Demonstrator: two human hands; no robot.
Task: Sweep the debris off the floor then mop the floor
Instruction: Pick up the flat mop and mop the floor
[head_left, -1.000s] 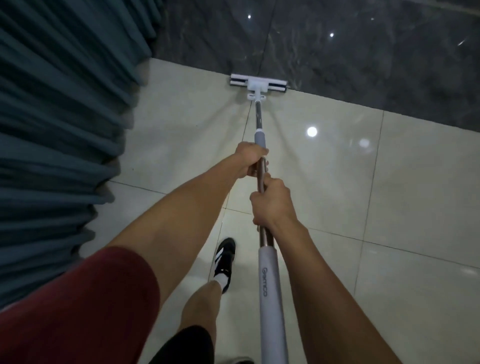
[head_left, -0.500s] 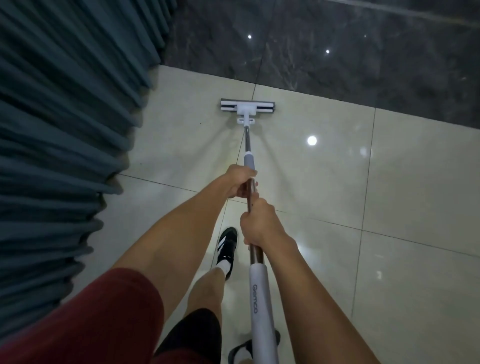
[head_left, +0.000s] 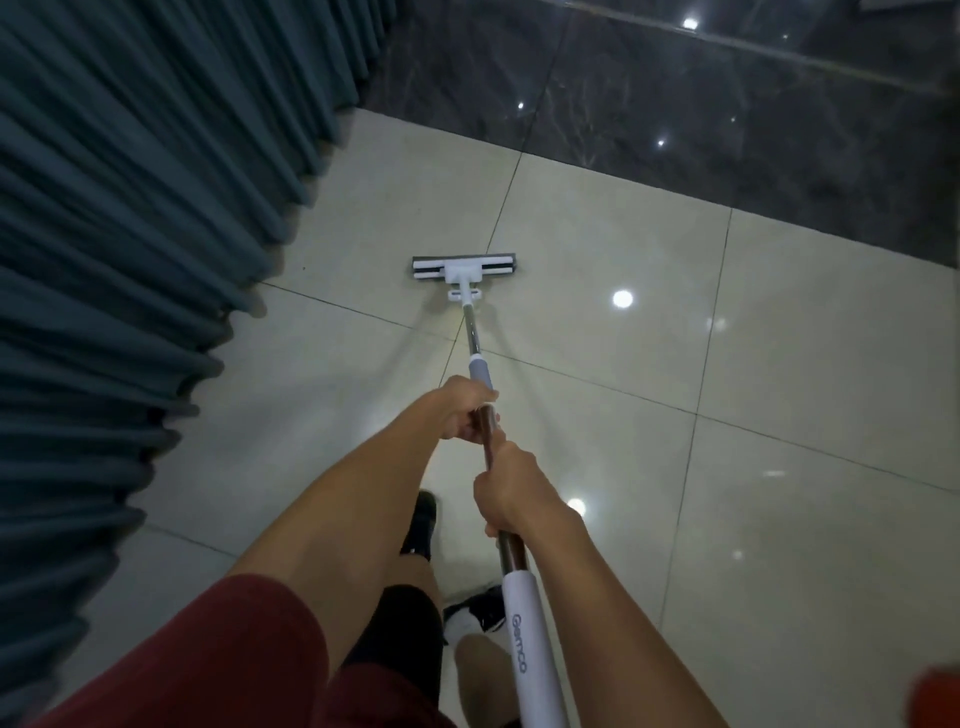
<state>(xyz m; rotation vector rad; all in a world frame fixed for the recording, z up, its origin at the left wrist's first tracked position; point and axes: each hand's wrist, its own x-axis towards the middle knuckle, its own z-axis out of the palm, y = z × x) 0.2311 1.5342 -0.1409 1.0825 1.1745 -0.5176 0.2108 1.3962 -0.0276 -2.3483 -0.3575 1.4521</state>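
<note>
Since the frame 1 second earlier, the mop head (head_left: 465, 268) had come back from the edge of the dark marble band (head_left: 675, 119) toward the person, and now lay flat on the pale floor tiles (head_left: 597, 249), well short of that band and beside the lower edge of the teal curtain (head_left: 130, 208). Judging by this, the mopping stage was under way on a pull stroke, with no loose debris visible on the tiles. Both hands were clamped on the mop handle (head_left: 475, 338): the left hand (head_left: 464, 408) wrapped the shaft just below the grey collar, and the right hand (head_left: 511, 488) gripped it closer to the body, just above the white grip sleeve (head_left: 530, 639), the 2 nearly touching. Both forearms were extended forward, the left crossing in from the red sleeve (head_left: 171, 660), and the shaft ran between them down toward the floor. To do this stroke well, the head should probably stay flat against the tile through the whole pull, with the next pass overlapping the last strip and working along the curtain's hem without snagging the fabric. A dark shoe (head_left: 422, 525) stood behind the hands on the tile, so the feet would need to keep off the freshly wiped part.
</note>
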